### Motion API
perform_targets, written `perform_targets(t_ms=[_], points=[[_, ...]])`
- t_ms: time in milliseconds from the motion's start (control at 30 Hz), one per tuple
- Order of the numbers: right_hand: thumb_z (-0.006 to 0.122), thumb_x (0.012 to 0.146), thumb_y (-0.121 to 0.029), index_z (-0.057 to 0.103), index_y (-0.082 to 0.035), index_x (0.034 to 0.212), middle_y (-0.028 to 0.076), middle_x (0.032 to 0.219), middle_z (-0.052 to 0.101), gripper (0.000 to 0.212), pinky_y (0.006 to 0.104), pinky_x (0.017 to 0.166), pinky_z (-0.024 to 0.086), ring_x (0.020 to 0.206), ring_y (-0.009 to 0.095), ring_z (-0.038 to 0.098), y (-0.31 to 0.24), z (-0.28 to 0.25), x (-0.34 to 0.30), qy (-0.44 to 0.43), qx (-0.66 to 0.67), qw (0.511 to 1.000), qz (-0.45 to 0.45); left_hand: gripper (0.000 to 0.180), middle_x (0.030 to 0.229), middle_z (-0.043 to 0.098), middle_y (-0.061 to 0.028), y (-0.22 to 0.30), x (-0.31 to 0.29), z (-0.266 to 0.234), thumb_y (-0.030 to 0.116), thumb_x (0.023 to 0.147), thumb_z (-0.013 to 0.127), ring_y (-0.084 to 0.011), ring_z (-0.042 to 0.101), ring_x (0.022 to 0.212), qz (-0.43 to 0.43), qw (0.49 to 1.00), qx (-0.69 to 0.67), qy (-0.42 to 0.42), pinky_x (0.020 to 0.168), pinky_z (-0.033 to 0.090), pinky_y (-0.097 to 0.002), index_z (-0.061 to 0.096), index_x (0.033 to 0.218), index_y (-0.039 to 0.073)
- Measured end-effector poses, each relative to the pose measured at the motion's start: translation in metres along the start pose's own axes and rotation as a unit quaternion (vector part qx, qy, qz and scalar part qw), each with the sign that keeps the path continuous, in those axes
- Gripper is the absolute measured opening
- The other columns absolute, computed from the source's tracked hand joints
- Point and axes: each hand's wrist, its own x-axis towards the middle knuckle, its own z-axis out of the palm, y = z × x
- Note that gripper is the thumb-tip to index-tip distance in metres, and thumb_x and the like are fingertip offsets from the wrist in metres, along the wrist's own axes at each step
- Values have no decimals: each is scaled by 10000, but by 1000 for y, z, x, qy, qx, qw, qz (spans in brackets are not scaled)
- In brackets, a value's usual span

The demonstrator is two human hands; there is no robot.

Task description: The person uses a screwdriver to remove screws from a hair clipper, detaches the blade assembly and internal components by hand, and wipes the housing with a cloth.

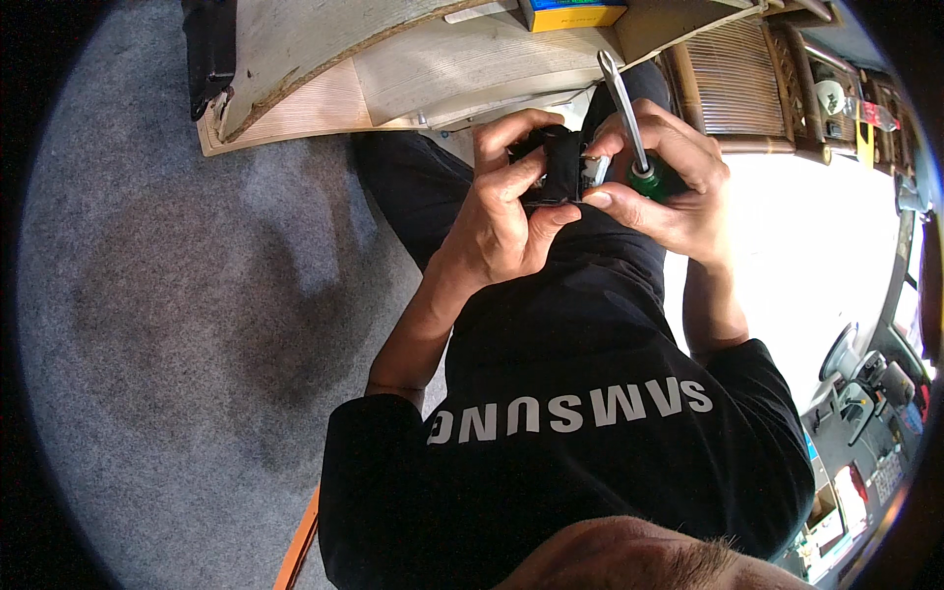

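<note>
My left hand (506,202) is closed around a small black boxy part (562,165), held up over my lap. At that part's right side shows a whitish-grey piece (593,171), and the thumb and a fingertip of my right hand (683,182) pinch there. A screwdriver (623,113) also rests in my right hand. Its metal shaft points up and away between the fingers, and its green handle (646,181) is partly hidden in the palm. What exactly the black part is, I cannot make out.
Just beyond my hands stands a worn wooden drawer-like piece (433,74) with a blue and yellow box (573,15) on it. Slatted brown furniture (737,84) is at the far right. Grey carpet (197,265) spreads on the left. An orange strip (300,541) lies near my left side.
</note>
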Motion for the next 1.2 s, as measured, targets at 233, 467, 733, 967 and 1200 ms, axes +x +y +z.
perform_targets(t_ms=[233,467,733,967,1200], points=[[840,809,-141,719,-11,1033,57,924,678,285,239,553,500,687,97,645,-2,21,-11,49,158,973,160,524,1287,443,-308,-6,-12,9,306,985,627,-340,501,1144,1,998,-54,30,987,444,-471,316,1285,10],[816,842,-133,733,-31,970,28,869,665,184,203,479,471,597,55,609,5,33,-16,74,253,947,182,462,1247,486,-266,4,-15,15,316,1012,572,-250,532,1084,-87,977,-185,54,937,462,-392,338,1239,-11],[816,833,-144,745,-37,935,71,873,680,165,263,591,522,729,129,666,-9,32,-13,57,105,985,123,472,1102,621,-242,8,-12,15,327,992,610,-196,635,901,-97,963,-224,116,795,530,-315,376,1160,-47],[831,800,-95,720,15,950,109,885,688,216,321,680,544,784,206,686,-11,46,-21,105,-27,994,-13,465,983,661,-224,14,-9,16,308,944,668,-153,646,767,-112,965,-196,131,694,545,-283,399,1084,-45],[833,789,-56,713,23,959,105,856,682,223,292,673,526,772,192,676,-7,57,-25,162,24,986,33,411,997,635,-224,5,-20,11,233,927,632,-182,637,791,-129,963,-219,89,708,527,-318,370,1085,-42]])
